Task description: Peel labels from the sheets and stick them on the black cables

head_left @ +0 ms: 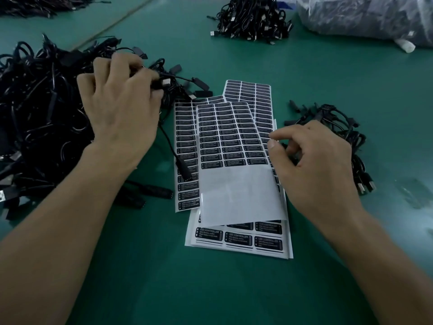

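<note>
Head view: left hand [121, 109] grips cable [180, 77] ready for labelling; right hand [314, 165] curls at sheet [234, 195] edge to peel, pinch unclear.

Label sheets [234, 146] lie between two cable piles [42, 113], [337, 137].

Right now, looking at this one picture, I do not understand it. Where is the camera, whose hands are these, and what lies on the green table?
No machine here: a person works with bare hands, and the camera sits on their head, looking down. The left hand grips a black cable from the big pile. The right hand has its thumb and forefinger at the edge of the top label sheet; whether it pinches a label is unclear. A smaller cable pile lies on the right of the green table.
</note>
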Demonstrator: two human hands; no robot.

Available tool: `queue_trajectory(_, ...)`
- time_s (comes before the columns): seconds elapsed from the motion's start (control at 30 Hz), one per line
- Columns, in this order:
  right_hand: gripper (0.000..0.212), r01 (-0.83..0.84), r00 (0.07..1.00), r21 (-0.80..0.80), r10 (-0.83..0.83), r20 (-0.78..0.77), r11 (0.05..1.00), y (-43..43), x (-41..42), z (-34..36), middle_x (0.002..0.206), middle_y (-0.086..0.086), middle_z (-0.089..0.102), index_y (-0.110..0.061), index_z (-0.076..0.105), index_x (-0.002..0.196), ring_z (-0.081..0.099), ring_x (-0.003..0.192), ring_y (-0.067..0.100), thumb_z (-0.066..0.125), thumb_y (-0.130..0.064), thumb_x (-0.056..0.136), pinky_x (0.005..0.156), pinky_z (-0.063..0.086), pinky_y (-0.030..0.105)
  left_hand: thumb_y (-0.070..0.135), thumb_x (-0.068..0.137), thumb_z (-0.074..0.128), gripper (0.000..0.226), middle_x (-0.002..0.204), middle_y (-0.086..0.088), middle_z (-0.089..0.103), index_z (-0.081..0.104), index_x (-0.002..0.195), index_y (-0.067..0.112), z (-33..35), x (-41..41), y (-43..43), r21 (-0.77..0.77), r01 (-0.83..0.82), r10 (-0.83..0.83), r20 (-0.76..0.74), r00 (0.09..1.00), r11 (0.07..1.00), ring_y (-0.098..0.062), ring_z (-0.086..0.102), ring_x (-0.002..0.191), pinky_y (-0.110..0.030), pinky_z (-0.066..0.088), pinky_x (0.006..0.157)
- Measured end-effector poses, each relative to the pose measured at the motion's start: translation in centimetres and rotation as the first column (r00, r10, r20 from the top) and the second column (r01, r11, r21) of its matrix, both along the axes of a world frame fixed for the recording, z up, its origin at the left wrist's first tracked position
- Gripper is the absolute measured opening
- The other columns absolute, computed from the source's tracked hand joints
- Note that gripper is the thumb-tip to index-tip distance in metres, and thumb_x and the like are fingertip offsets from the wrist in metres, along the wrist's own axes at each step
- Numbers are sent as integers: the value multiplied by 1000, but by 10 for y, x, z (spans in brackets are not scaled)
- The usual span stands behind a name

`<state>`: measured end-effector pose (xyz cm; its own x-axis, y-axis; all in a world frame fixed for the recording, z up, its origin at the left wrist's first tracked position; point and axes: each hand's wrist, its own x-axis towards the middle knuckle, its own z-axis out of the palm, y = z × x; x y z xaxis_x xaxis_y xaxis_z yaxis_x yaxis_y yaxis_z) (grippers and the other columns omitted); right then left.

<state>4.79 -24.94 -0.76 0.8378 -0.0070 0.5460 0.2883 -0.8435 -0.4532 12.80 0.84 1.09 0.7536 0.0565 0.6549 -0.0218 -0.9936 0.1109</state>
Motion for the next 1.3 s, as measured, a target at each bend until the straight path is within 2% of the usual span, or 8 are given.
queue_trajectory(0.2, 13, -14, 1000, 10, 14, -25, 1000, -2, 0, -2, 76, -5, 53, -16, 75, 101, 49, 70, 6, 64, -21, 95, 65, 32, 10, 19, 86, 60, 23, 104, 2, 53, 69, 96, 37, 19, -17, -6, -39, 139, -144, -284, 948, 990, -32, 57, 86, -42, 45, 69)
queue_trajectory(0.37, 10, -8, 1000, 10, 8, -9, 1000, -1, 0, -2, 75, -3, 54, -16, 75, 98, 48, 69, 8, 65, -18, 95, 67, 32, 10, 12, 85, 63, 34, 113, 9, 47, 70, 101, 41, 21, -23, -6, 18, 295, -223, -609, 761, 955, -19, 54, 98, -37, 46, 72)
queue_trajectory(0.5, 9, -12, 1000, 12, 12, -19, 1000, 0, -1, -2, 75, -2, 55, -15, 74, 96, 49, 70, 11, 65, -17, 95, 67, 34, 13, 31, 84, 76, 7, 104, 13, 54, 73, 85, 37, 21, -22, -4, -14, 335, -285, -557, 780, 942, -16, 51, 106, -44, 52, 82)
queue_trajectory(0.67, 9, 2, 999, 15, -1, -44, 1000, 1, -2, 0, 75, -2, 55, -16, 74, 96, 49, 71, 12, 65, -18, 95, 67, 36, 14, 44, 90, 69, 13, 113, 7, 59, 73, 88, 31, 20, -19, -8, 67, 332, -248, -532, 810, 941, -22, 46, 108, -45, 43, 88)
queue_trajectory(0.87, 37, -31, 965, -149, -9, -260, 988, 3, -5, 6, 105, -2, 58, -23, 68, 123, 46, 104, 18, 55, -44, 96, 87, 29, 25, 23, 105, 46, 19, 93, -3, 62, 58, 104, 9, 25, -25, -27, -94, 436, -435, 29, 900, 895, -23, 55, 82, -38, 41, 78)
queue_trajectory(1.07, 86, -61, 900, -296, -76, -430, 953, 12, -7, 9, 138, -6, 54, -27, 39, 151, 35, 135, 18, 33, -77, 82, 113, 27, 43, 15, 104, 42, 17, 61, 16, 41, 57, 104, 6, 14, -50, -70, -315, 708, -756, -55, 652, 633, -3, 39, 50, -22, 30, 50)
queue_trajectory(1.2, 74, -88, 916, -262, -25, -400, 961, 10, -7, 6, 78, -22, 42, -34, 47, 139, 40, 92, 11, 41, -80, 81, 95, 37, 42, 49, 100, 29, 37, 56, 16, 41, 59, 99, 27, 8, -51, -74, -219, 588, -623, -156, 767, 779, 2, 44, 55, -27, 29, 50)
queue_trajectory(1.3, 74, -71, 911, -228, -30, -412, 971, 9, -5, 4, 90, -25, 44, -30, 48, 139, 42, 110, 14, 42, -78, 82, 98, 32, 41, 56, 100, 35, 39, 64, 15, 51, 66, 94, 33, 6, -45, -65, -178, 496, -526, -225, 820, 850, -7, 48, 60, -25, 29, 52)
